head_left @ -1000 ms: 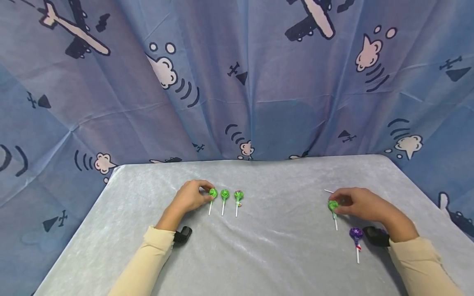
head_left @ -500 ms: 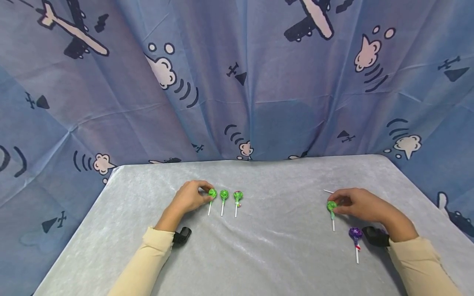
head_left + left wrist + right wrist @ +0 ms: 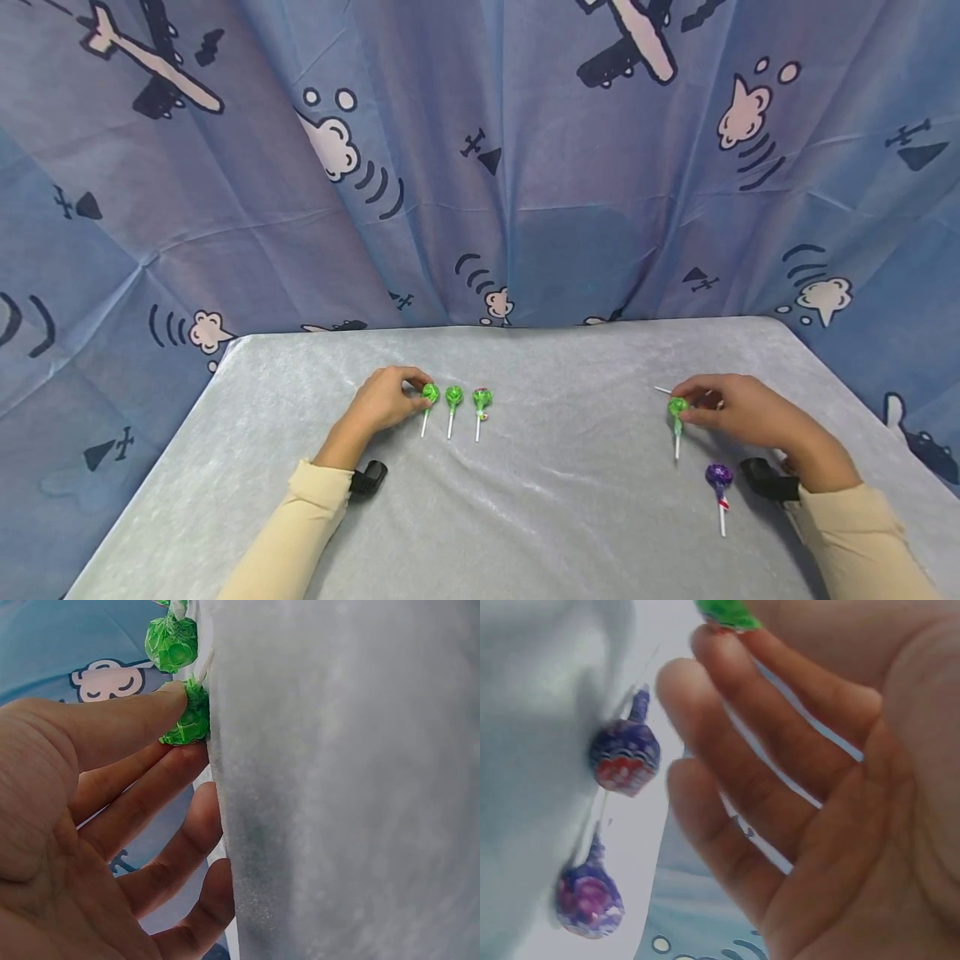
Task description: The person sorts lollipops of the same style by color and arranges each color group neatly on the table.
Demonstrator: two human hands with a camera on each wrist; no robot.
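My left hand (image 3: 387,397) pinches the head of a green-wrapped lollipop (image 3: 430,393) between thumb and fingers, at the left end of a row. Just right of it lie a second green lollipop (image 3: 453,396) and a third green lollipop (image 3: 482,400), sticks pointing toward me. On the table's right side, my right hand (image 3: 738,408) pinches another green lollipop (image 3: 678,408) by its head, stick hanging forward. The right wrist view shows only a bit of that green wrapper, with the other fingers spread. Below this hand lies a purple lollipop (image 3: 718,477) with a red-striped wrapper end.
A white stick (image 3: 662,390) pokes out behind the right hand, its other end hidden. The right wrist view has two purple lollipops, including a lower purple lollipop (image 3: 590,904). A grey cloth covers the table (image 3: 570,500); a blue patterned curtain (image 3: 570,208) hangs behind it.
My right hand has shifted slightly right and away from me, carrying the green lollipop with it. The left hand and its row of lollipops have stayed put.
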